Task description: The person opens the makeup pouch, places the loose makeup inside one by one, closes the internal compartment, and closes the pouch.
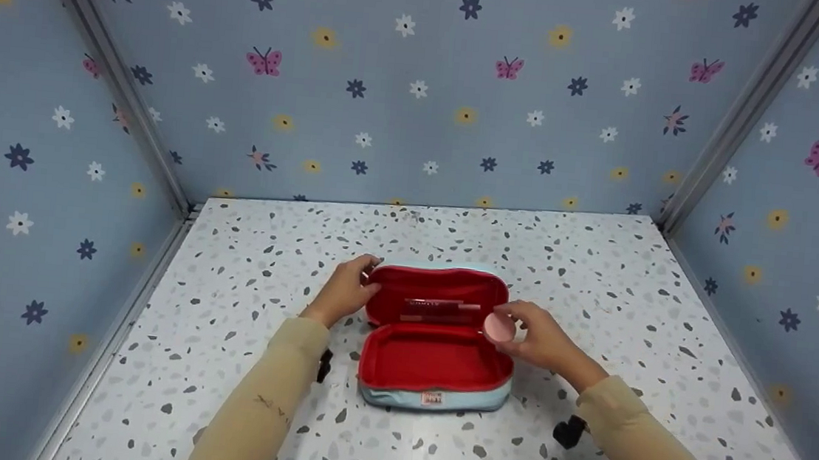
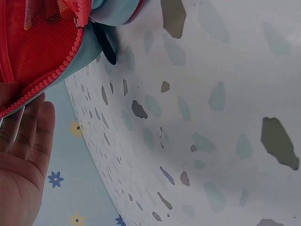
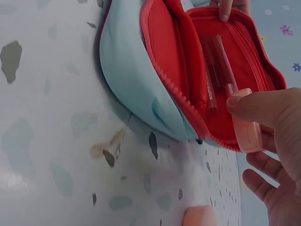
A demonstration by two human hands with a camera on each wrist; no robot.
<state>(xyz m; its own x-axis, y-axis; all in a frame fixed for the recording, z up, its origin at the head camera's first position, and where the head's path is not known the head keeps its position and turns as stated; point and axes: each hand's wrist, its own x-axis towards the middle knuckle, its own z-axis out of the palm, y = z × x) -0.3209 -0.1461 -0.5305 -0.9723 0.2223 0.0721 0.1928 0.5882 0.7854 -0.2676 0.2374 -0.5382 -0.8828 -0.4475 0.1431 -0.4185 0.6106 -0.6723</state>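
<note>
A light blue zip pouch with red lining lies unzipped on the table, its lid raised at the back. My left hand grips the lid's left edge, thumb on the inner side and fingers behind, as the left wrist view shows. Between the thumb and fingers of my right hand is a small round pink container, held at the pouch's right side, in front of the lid. Slim tubes sit behind the red mesh pocket inside the lid. The lower half of the pouch shows bare red lining.
The white speckled table surrounds the pouch. Blue flowered panels rise behind and on both sides. A dark zipper pull hangs at the pouch's left side. Small black pieces show by both wrists.
</note>
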